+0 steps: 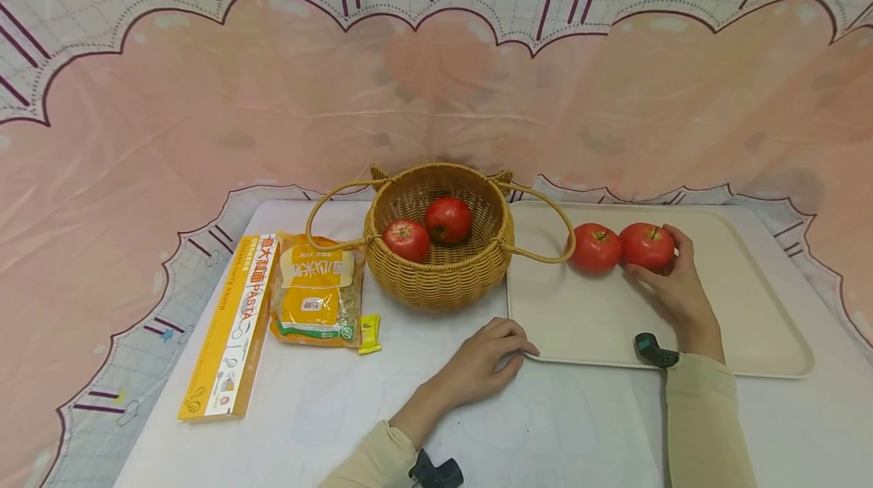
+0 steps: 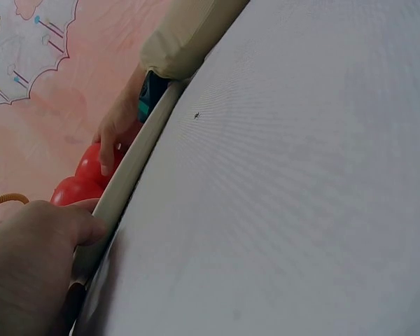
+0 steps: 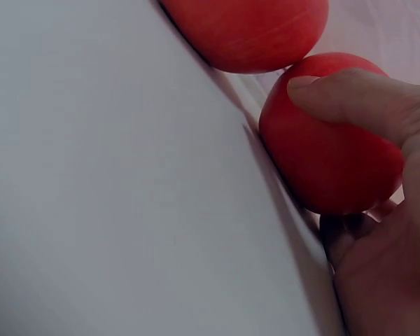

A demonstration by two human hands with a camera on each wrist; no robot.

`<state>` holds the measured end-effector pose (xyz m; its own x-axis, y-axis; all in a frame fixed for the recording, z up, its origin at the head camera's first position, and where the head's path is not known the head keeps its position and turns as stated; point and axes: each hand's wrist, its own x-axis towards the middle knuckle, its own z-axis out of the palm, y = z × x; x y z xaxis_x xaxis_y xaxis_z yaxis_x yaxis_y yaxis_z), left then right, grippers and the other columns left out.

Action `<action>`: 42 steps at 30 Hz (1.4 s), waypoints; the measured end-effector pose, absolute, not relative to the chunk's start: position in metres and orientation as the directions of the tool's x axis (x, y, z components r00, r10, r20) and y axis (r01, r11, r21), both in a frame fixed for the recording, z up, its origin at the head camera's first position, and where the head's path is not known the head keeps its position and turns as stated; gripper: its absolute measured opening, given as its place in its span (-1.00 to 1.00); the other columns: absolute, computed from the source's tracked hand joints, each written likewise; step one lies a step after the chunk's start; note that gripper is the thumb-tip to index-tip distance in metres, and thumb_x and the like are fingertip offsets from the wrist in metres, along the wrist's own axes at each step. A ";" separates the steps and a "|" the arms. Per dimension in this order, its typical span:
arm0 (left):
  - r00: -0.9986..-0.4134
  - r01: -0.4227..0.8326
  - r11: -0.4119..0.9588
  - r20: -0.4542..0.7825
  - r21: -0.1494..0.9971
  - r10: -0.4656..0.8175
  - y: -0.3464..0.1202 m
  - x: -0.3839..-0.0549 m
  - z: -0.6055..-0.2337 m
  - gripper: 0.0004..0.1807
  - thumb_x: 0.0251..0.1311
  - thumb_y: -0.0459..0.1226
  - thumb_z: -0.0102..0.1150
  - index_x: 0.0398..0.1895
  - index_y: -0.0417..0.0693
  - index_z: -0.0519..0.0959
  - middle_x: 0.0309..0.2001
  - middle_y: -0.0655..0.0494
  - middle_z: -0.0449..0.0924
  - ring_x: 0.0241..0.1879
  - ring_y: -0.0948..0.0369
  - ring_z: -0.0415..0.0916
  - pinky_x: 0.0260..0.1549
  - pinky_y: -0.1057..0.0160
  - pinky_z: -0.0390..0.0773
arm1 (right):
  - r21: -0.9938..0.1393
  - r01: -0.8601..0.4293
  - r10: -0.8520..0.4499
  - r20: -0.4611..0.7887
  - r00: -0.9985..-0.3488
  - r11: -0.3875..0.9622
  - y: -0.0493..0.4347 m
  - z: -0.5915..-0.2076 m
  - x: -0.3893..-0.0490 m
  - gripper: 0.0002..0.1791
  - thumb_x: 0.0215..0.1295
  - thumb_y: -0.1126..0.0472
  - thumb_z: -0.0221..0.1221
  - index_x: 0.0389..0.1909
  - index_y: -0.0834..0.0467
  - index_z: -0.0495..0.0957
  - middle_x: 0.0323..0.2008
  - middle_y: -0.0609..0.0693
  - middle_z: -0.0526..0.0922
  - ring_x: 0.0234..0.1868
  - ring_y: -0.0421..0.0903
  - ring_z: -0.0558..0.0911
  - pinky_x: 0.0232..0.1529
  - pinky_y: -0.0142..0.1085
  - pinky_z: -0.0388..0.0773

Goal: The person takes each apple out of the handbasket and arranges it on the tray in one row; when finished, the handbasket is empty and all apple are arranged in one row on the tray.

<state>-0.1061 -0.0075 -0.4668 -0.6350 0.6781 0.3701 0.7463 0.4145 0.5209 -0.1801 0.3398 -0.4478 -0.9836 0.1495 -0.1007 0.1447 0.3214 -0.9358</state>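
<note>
My right hand (image 1: 675, 287) grips a red apple (image 1: 646, 247) on the beige tray (image 1: 736, 306), thumb on the near side and fingers curled round its right side. In the right wrist view the thumb lies across the held apple (image 3: 329, 147), low against the tray surface. A second apple (image 1: 595, 248) sits right beside it on the left. My left hand (image 1: 487, 359) rests on the table at the tray's front left corner, its fingertips at the rim. The left wrist view shows the left hand (image 2: 35, 252) along the tray's edge (image 2: 136, 157).
Left of the tray stands a wicker basket (image 1: 436, 283) with two red apples (image 1: 448, 220) inside; its right handle reaches over the tray. Farther left lie a yellow food bag (image 1: 317, 291), a small yellow packet (image 1: 369, 333) and a long pasta box (image 1: 232, 329). A patterned cloth (image 1: 307, 109) hangs behind.
</note>
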 end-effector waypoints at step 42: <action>-0.636 0.745 0.413 0.371 0.524 0.676 -0.007 -0.106 -0.467 -0.75 0.26 -0.32 0.05 -0.10 0.19 0.61 -0.16 0.36 0.45 0.04 0.38 0.36 0.06 0.46 0.39 | -0.794 -0.590 0.228 0.608 -0.761 0.150 0.292 -0.381 -0.183 -0.53 0.09 0.56 0.14 0.08 0.46 0.35 -0.02 0.02 0.52 0.12 -0.08 0.46 0.13 -0.48 0.42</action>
<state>-0.1058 -0.0072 -0.4675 -0.6360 0.6765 0.3712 0.7450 0.4131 0.5237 -0.1831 0.2916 -0.3805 -0.7607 0.2279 0.6078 -0.5895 0.1495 -0.7938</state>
